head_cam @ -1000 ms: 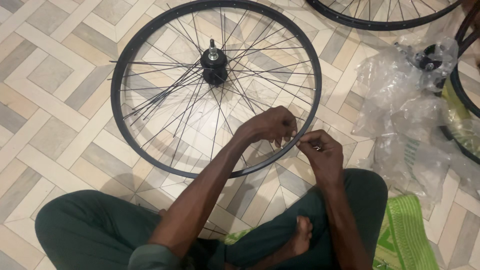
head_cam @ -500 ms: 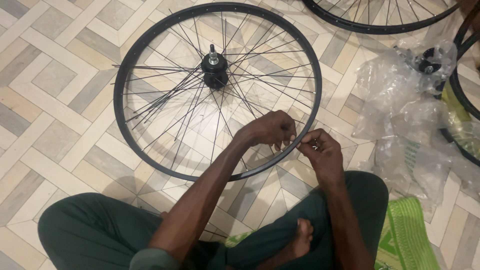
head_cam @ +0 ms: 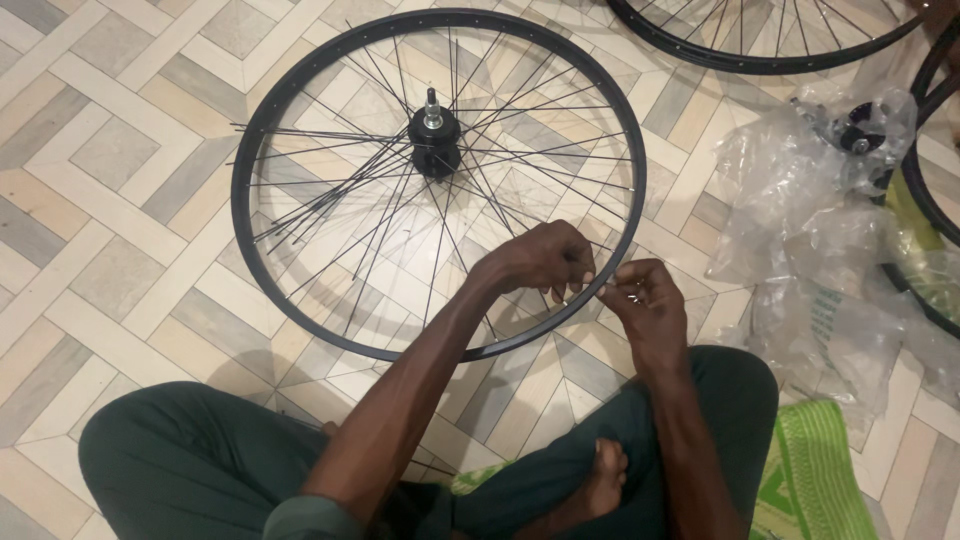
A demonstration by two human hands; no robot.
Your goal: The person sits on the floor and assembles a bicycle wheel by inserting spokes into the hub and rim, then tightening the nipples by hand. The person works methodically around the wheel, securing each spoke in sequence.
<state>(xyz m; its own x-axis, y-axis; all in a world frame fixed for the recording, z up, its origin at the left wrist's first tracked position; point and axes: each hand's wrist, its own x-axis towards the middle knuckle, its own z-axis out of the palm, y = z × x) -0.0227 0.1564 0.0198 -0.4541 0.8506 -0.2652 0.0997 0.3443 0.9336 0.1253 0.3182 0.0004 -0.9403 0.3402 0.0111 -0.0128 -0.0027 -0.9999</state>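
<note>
Wheel [head_cam: 300,110] flat on tiled floor [head_cam: 90,150], hub [head_cam: 435,140] upward. Clear plastic bags [head_cam: 800,230] crumpled right of it — green mat [head_cam: 810,480] below. Left hand [head_cam: 540,260] and right hand [head_cam: 645,300] pinch spokes [head_cam: 600,285] at near rim.

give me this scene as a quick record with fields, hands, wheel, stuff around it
setting: patterned tile floor, person seated cross-legged in dark green trousers
main thing: black spoked bicycle wheel rim lying flat, black hub at its centre, many spokes loose at their outer ends
left hand: over the near right part of the rim, fingers curled among the spokes
right hand: just outside the rim, fingers pinched on something thin, too small to tell
nearby: crumpled clear plastic wrapping to the right, second black wheel at top, green woven mat
</note>
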